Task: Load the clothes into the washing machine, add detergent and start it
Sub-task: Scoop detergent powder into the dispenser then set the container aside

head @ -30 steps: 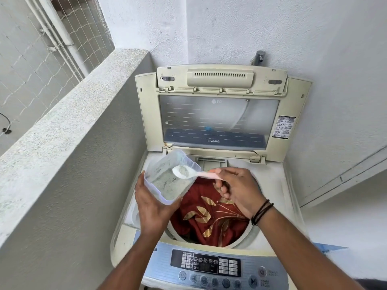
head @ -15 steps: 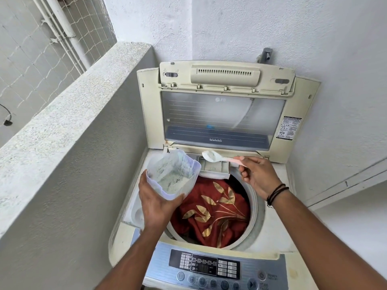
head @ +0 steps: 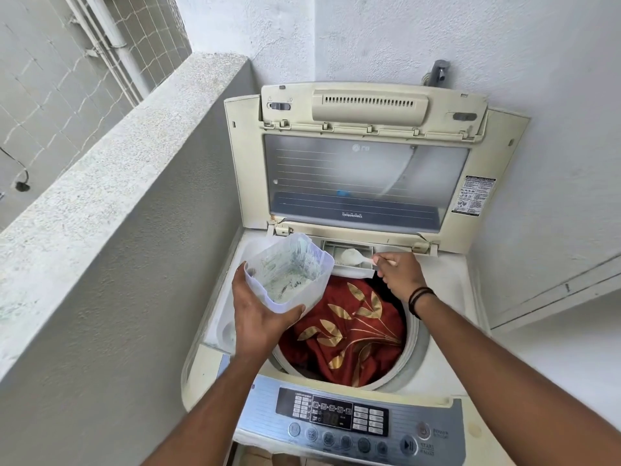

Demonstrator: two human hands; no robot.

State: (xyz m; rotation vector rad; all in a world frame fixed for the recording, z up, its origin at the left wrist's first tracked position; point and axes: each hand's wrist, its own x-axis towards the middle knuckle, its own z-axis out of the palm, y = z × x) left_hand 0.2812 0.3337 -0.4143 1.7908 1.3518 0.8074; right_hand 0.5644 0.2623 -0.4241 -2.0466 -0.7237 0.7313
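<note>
A cream top-loading washing machine [head: 447,297] stands with its lid [head: 366,183] raised against the wall. A red cloth with gold leaves [head: 349,327] fills the drum. My left hand [head: 258,314] holds a clear plastic detergent tub [head: 289,270] with white powder, tilted over the drum's left rim. My right hand [head: 400,274] grips a white spoon [head: 353,256] by its handle. The spoon's bowl, heaped with powder, is over the open detergent drawer [head: 349,264] at the back of the opening.
The control panel [head: 339,418] with buttons and a start/pause key runs along the front edge. A rough concrete parapet [head: 117,169] closes in the left side. White walls stand behind and to the right, with a tap [head: 438,74] above the lid.
My right hand carried the loaded spoon from above the tub back and to the right, down over the detergent drawer. The tub stayed in my left hand.
</note>
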